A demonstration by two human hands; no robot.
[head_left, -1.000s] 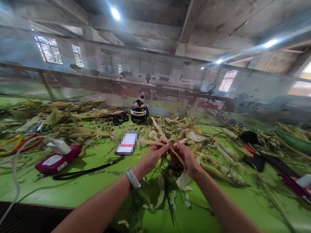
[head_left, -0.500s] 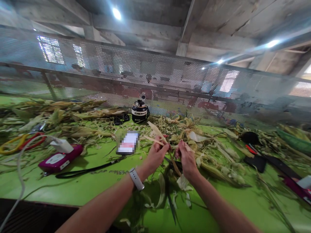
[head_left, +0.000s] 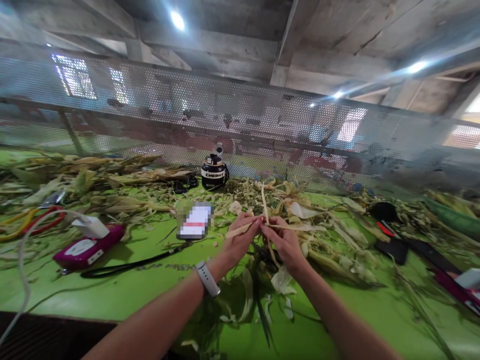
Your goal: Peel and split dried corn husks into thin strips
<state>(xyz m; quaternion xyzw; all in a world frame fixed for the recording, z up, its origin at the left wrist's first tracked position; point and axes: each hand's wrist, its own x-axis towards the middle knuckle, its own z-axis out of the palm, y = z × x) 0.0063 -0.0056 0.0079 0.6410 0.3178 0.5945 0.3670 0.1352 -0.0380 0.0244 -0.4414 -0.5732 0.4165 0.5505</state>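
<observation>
Leaf strips [head_left: 264, 204] pinched at the crossing by fingertips of left hand [head_left: 240, 239] and right hand [head_left: 285, 244], probably light, bendy, best held there.

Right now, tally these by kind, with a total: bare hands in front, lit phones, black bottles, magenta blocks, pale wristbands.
Bare hands: 2
Lit phone: 1
Black bottle: 1
Magenta blocks: 2
Pale wristband: 1
Total: 7

A workshop: bare concrete ceiling [head_left: 225, 50], perforated partition [head_left: 255, 100], green worktable [head_left: 112, 295] with heaps of dry husks [head_left: 108, 172].
</observation>
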